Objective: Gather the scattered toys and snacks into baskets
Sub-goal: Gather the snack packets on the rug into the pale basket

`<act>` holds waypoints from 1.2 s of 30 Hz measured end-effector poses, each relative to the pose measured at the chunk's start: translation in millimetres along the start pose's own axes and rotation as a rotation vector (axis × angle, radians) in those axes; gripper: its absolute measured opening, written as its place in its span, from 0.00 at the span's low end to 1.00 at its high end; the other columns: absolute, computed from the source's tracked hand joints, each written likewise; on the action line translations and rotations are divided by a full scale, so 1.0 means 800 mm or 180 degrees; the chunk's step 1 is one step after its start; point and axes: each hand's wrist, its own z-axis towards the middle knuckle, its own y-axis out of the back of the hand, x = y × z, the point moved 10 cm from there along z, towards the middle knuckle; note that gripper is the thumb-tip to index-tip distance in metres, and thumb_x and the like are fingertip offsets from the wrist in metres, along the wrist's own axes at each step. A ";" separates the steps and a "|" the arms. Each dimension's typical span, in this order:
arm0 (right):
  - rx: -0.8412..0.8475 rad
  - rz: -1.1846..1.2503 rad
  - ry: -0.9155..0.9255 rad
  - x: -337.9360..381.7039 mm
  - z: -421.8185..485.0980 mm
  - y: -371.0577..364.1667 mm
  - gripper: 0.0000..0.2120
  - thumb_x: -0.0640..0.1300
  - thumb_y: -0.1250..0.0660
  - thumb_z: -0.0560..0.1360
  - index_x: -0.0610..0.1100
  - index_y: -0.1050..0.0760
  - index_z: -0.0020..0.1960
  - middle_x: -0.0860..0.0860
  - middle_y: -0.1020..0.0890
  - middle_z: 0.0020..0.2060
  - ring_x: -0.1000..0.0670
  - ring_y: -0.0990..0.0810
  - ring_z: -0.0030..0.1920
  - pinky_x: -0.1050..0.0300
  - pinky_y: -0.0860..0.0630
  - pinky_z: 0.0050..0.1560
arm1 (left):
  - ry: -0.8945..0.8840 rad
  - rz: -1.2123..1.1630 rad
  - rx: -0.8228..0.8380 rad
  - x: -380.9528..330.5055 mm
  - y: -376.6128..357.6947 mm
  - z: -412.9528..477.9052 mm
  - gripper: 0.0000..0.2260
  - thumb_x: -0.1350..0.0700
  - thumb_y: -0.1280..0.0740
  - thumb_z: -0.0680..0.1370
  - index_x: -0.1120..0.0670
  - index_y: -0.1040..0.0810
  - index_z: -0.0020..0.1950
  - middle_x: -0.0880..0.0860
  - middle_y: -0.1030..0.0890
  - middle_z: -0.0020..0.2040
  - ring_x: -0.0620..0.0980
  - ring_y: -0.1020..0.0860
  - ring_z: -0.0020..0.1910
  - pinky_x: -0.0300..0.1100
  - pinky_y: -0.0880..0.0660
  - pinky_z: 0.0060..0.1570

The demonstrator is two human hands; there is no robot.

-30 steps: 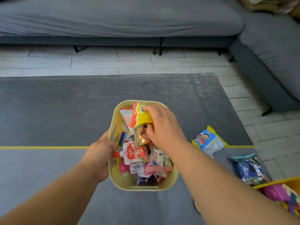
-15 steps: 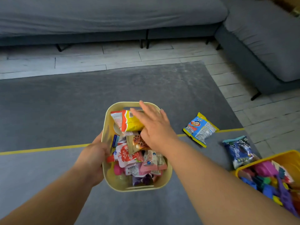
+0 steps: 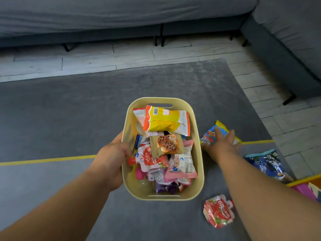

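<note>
Centre frame: left hand [image 3: 112, 159] grips the left wall of the cream basket [image 3: 200, 164], which is heaped with snacks. Right hand [image 3: 220, 145], fingers spread and holding nothing, is over the blue-and-yellow packet [image 3: 207, 136] on the rug just right of the basket. Packet looks light, puffy, slick film, probably crushable, so pinch a sealed end seam rather than the belly; 2 more lie at lower right, dark blue packet [image 3: 265, 162] and red pouch [image 3: 218, 211].
</note>
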 end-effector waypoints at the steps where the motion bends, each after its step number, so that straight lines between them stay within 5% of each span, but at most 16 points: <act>1: 0.0071 -0.0036 0.0052 -0.002 0.005 -0.011 0.36 0.66 0.35 0.70 0.64 0.48 0.73 0.50 0.62 0.76 0.34 0.51 0.74 0.38 0.46 0.71 | 0.0002 0.0036 -0.0005 0.001 -0.001 0.003 0.29 0.72 0.50 0.71 0.48 0.20 0.58 0.61 0.15 0.49 0.62 0.15 0.45 0.59 0.18 0.41; 9: -0.0186 0.0409 0.0203 -0.004 0.026 -0.032 0.28 0.47 0.36 0.76 0.63 0.40 0.71 0.53 0.63 0.76 0.34 0.41 0.71 0.45 0.35 0.68 | 0.0117 0.0200 -0.0096 0.012 0.001 0.014 0.29 0.71 0.48 0.71 0.48 0.21 0.61 0.62 0.16 0.52 0.65 0.16 0.50 0.67 0.22 0.49; 14: -0.0233 0.0677 0.0276 -0.006 0.020 -0.022 0.24 0.47 0.42 0.77 0.58 0.37 0.72 0.46 0.45 0.75 0.37 0.36 0.68 0.46 0.35 0.66 | 0.0090 0.0135 -0.0123 0.015 -0.002 0.016 0.29 0.71 0.48 0.69 0.49 0.20 0.59 0.64 0.16 0.52 0.67 0.17 0.51 0.69 0.23 0.51; 18: -0.0704 0.1500 0.0518 0.015 -0.017 0.038 0.23 0.37 0.40 0.74 0.52 0.28 0.67 0.46 0.35 0.69 0.42 0.29 0.63 0.55 0.33 0.61 | 0.0035 0.0060 -0.0146 0.016 -0.008 0.012 0.29 0.71 0.49 0.70 0.48 0.19 0.58 0.62 0.15 0.50 0.64 0.17 0.47 0.66 0.21 0.49; 23: -0.1417 0.2498 0.1367 0.072 -0.127 0.141 0.23 0.37 0.37 0.75 0.58 0.27 0.65 0.53 0.40 0.74 0.54 0.33 0.69 0.66 0.35 0.61 | -0.0009 -0.0101 -0.0120 0.024 -0.017 0.010 0.31 0.72 0.50 0.69 0.48 0.20 0.60 0.61 0.15 0.49 0.61 0.15 0.43 0.60 0.18 0.41; 25: -0.1390 0.2195 0.1909 0.100 -0.190 0.149 0.25 0.38 0.35 0.74 0.61 0.28 0.65 0.55 0.43 0.75 0.55 0.35 0.71 0.65 0.34 0.60 | -0.0015 -0.0126 -0.0065 0.027 -0.023 0.009 0.32 0.72 0.50 0.69 0.48 0.21 0.62 0.61 0.15 0.50 0.62 0.16 0.45 0.58 0.18 0.41; 29: -0.1380 0.1056 0.2675 0.129 -0.292 0.097 0.27 0.40 0.33 0.70 0.60 0.29 0.65 0.51 0.42 0.75 0.45 0.35 0.71 0.47 0.26 0.60 | -0.0085 -0.0063 0.0128 0.028 -0.036 0.007 0.33 0.73 0.50 0.69 0.49 0.22 0.66 0.61 0.16 0.56 0.65 0.17 0.53 0.61 0.19 0.48; 33: -0.1128 -0.0092 0.2405 0.131 -0.304 0.026 0.30 0.50 0.23 0.64 0.61 0.29 0.64 0.48 0.37 0.74 0.37 0.30 0.67 0.40 0.23 0.52 | -0.0002 -0.0024 0.0397 0.024 -0.044 0.003 0.21 0.62 0.46 0.78 0.52 0.24 0.68 0.61 0.17 0.59 0.62 0.18 0.55 0.55 0.18 0.46; 36: -0.0940 -0.0403 0.2383 0.136 -0.298 -0.001 0.27 0.54 0.30 0.70 0.62 0.34 0.67 0.48 0.47 0.77 0.33 0.42 0.73 0.33 0.37 0.65 | -0.0015 -0.0019 0.0421 0.020 -0.041 0.004 0.20 0.61 0.46 0.78 0.54 0.24 0.67 0.61 0.18 0.59 0.61 0.18 0.55 0.56 0.18 0.47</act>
